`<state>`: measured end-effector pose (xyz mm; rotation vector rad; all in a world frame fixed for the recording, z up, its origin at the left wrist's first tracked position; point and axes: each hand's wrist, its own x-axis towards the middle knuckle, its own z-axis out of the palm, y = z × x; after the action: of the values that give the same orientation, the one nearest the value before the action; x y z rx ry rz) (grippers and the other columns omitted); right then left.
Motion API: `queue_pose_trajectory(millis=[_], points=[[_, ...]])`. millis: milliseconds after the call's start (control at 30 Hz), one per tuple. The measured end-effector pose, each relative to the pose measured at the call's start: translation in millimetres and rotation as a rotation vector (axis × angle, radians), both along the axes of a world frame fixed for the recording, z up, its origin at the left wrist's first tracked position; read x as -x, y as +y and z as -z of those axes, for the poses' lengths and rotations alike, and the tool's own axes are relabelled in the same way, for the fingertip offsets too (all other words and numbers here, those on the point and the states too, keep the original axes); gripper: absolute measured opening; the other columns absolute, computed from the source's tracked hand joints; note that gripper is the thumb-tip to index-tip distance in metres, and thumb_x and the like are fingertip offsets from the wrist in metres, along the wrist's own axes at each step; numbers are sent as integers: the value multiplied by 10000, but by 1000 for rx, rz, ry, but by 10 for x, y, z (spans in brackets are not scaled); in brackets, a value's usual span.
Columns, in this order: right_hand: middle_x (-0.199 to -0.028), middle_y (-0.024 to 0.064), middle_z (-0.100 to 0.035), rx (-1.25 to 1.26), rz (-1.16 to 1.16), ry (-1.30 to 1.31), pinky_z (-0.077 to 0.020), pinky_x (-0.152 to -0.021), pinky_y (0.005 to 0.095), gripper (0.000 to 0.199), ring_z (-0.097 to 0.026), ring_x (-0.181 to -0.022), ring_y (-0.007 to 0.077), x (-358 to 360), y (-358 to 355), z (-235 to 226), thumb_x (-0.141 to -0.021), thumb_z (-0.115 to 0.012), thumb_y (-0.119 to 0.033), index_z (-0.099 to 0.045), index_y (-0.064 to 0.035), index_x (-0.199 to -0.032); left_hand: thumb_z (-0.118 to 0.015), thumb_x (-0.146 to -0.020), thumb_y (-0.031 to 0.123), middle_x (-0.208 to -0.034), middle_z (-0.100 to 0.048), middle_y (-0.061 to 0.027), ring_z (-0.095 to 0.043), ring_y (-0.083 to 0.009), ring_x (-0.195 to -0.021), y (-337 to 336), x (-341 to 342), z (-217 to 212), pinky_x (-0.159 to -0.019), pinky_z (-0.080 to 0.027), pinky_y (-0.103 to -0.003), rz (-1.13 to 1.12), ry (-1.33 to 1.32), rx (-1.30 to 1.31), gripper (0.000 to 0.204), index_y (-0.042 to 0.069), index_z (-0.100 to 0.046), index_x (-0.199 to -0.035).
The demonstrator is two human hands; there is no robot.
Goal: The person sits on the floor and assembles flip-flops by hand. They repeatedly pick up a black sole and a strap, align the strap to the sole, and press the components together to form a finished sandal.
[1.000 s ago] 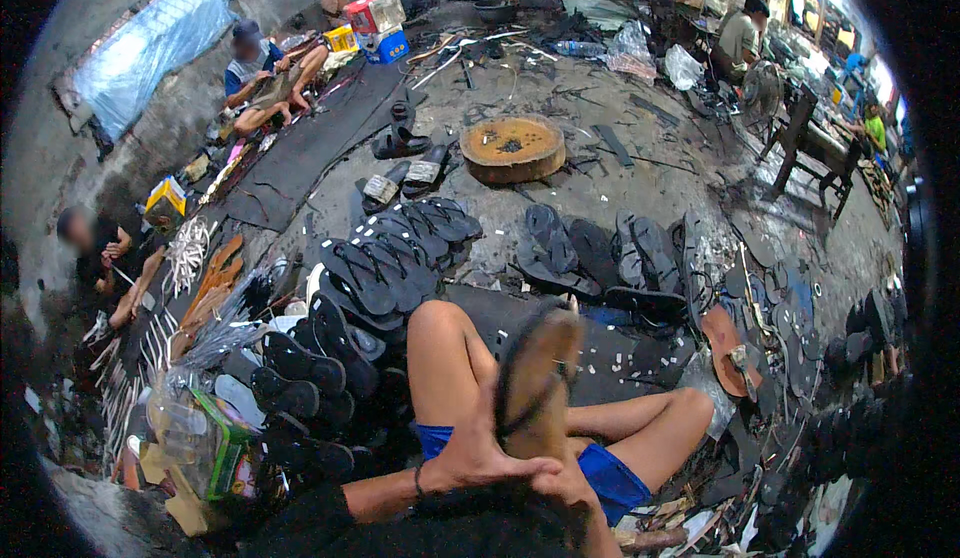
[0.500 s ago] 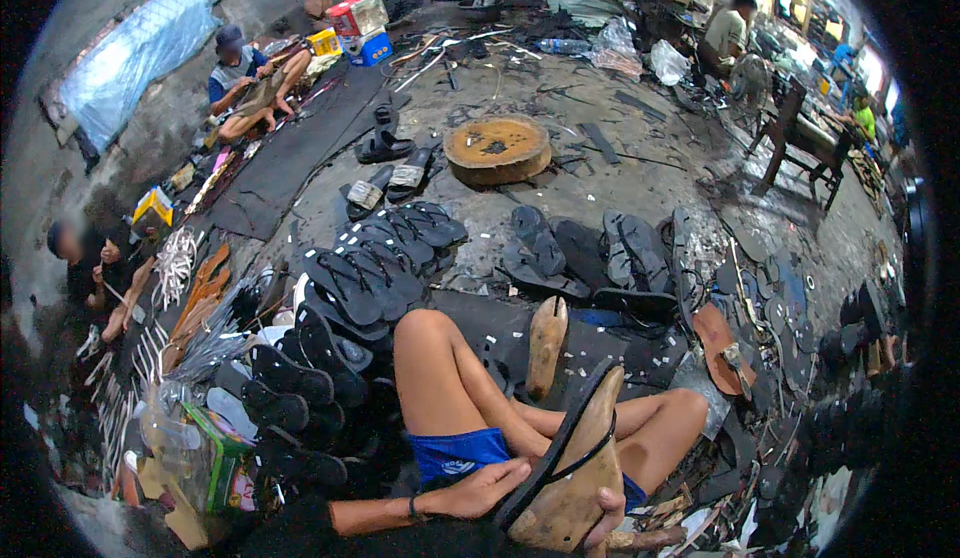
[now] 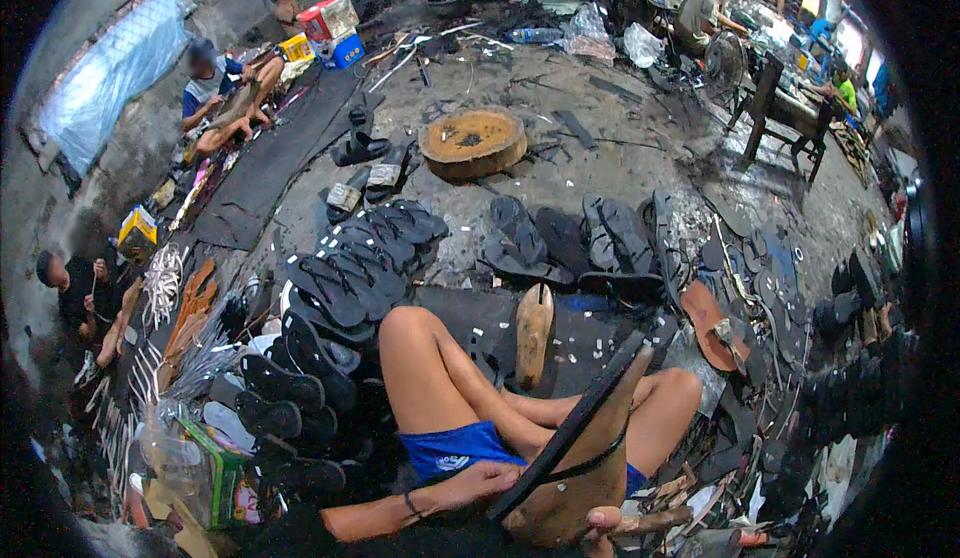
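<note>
Between my hands stands a wooden shoe last (image 3: 560, 503), tilted with its toe up to the right. A black flip-flop (image 3: 572, 426) is fitted against it, its sole facing left and its thin strap crossing the wood. My left hand (image 3: 488, 480), fingers curled in, grips the sole's edge near one end of the strap. Low on the last, my right hand (image 3: 602, 532) holds its heel end; mostly the thumb and fingertips show. A wooden handle (image 3: 655, 521) sticks out beside that hand, and I cannot tell whether it is held. Another wooden last (image 3: 535, 333) lies beyond my crossed legs.
Black flip-flops (image 3: 345, 268) lie in rows ahead, with more pairs (image 3: 610, 243) to their right. A brown sandal (image 3: 713, 326) lies on the right among scraps. Farther off sits a round wooden block (image 3: 473, 144). A green box (image 3: 215, 468) stands at left. Several people work around the room.
The flip-flop and last have turned, toe swinging right, showing the sole more edge-on. My right hand has slipped slightly lower. The left hand has shifted slightly left. The whole view has shifted a little.
</note>
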<state>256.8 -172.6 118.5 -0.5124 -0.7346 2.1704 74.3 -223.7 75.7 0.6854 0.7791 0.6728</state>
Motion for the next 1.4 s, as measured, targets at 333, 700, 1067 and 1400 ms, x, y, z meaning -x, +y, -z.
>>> queue_pose_trajectory(millis=[333,700,1067,1400], points=[[-1242,122,-517,-68,29,-447,-433,-983,354,945,-515,-1140,240,89,350,234,-687,-820,-190,-224,-38,-1404,-657,-899,243,-1426,-407,-96,-397,-182,-1296,304,437,-295,-1089,-314,-322,-229,193,-140,764,0,-230,-1484],[-1179,156,-533,-191,75,-864,-433,-954,356,685,-536,-1080,249,338,-184,1559,-716,-774,-118,-389,57,-1255,-626,-862,106,-1293,-517,-119,-479,-187,-1201,-13,243,239,-1031,-374,-321,-351,512,-105,554,-2,-422,-1365],[-1313,179,-443,-230,8,-697,-420,-1001,387,1111,-541,-1111,282,223,26,718,-650,-867,-269,-156,53,-1442,-635,-886,72,-1196,-546,-63,-533,-130,-1007,28,315,8,-876,-453,-257,-511,54,258,550,21,-410,-1386],[-1292,181,-515,-582,292,-827,-364,-1048,385,677,-482,-1226,268,264,444,-26,-844,-701,-207,-346,30,-1369,-279,-956,637,-1369,-484,-130,-483,-268,-1244,1360,85,-352,-1065,-378,-398,-613,-331,-129,773,18,-372,-1410]])
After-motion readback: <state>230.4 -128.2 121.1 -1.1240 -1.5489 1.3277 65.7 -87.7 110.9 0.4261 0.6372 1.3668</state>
